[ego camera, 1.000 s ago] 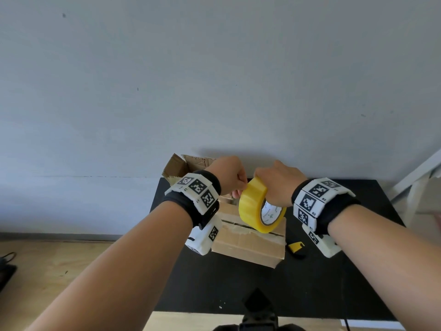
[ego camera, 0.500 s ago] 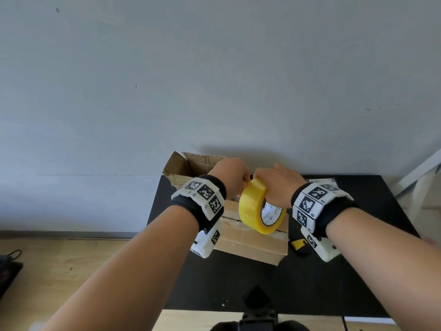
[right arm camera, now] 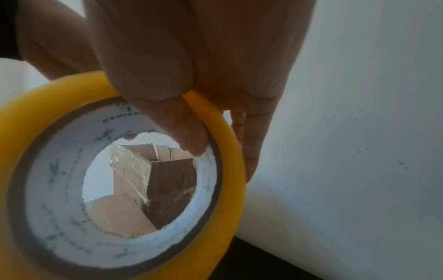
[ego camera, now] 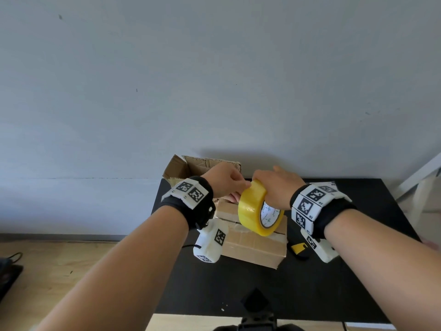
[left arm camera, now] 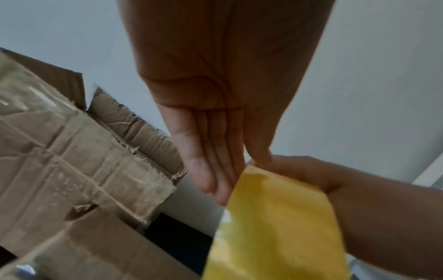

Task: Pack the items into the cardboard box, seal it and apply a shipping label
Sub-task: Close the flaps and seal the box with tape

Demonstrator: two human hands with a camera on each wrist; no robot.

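A yellow tape roll (ego camera: 256, 211) hangs on edge just above the cardboard box (ego camera: 253, 244). My right hand (ego camera: 274, 187) grips it from above, thumb inside the white core (right arm camera: 189, 132) and fingers over the outer band. My left hand (ego camera: 238, 192) meets the roll's top rim from the left. In the left wrist view its thumb and fingers (left arm camera: 230, 170) come together and pinch the edge of the tape roll (left arm camera: 275, 227). No loose strip shows. The box's near flaps are folded down, the far flaps (ego camera: 202, 163) stand up, and old clear tape covers the box (left arm camera: 72, 170).
The box sits on a black table (ego camera: 238, 295) against a grey wall. A yellow and black cutter (ego camera: 298, 248) lies right of the box, under my right wrist. A white sheet (ego camera: 333, 185) peeks out behind that wrist. A white frame (ego camera: 420, 177) stands at the far right.
Both hands stay on the roll above the box. My left hand has closed in on the roll's top rim, and the view has shifted slightly.
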